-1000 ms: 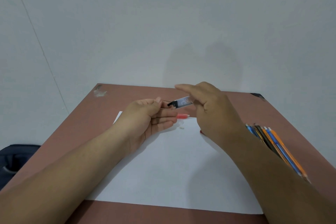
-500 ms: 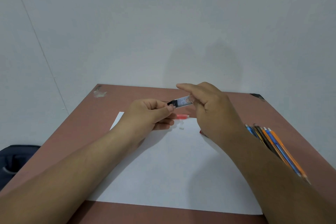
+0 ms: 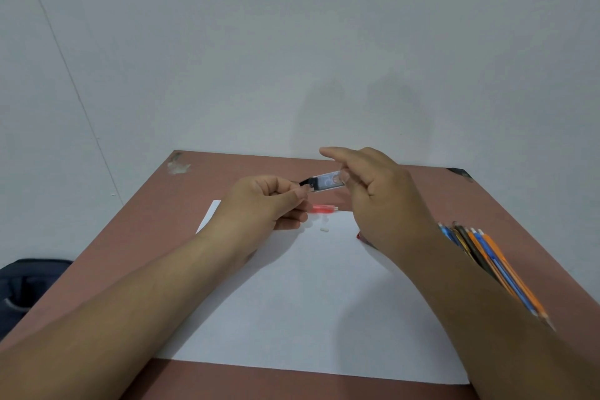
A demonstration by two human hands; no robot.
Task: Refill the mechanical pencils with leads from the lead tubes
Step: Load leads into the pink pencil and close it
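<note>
Clear lead tube (image 3: 328, 181) pinched between raised left hand (image 3: 259, 204) and right hand (image 3: 383, 195).

Right hand (image 3: 380, 195) pinching lead tube (image 3: 326, 182) above white paper (image 3: 308, 295); left hand (image 3: 263, 204) gripping tube's black end. Red pencil (image 3: 323, 208), small white bit (image 3: 324, 230) on paper. Pencil bundle (image 3: 487, 263) on brown table (image 3: 136, 224), right side.

both hands (image 3: 259, 204) (image 3: 383, 198) raised, fingers curled

Even, soft lighting is seen; faint shadows are cast on the pale grey wall (image 3: 357, 114); edges are bowed.
</note>
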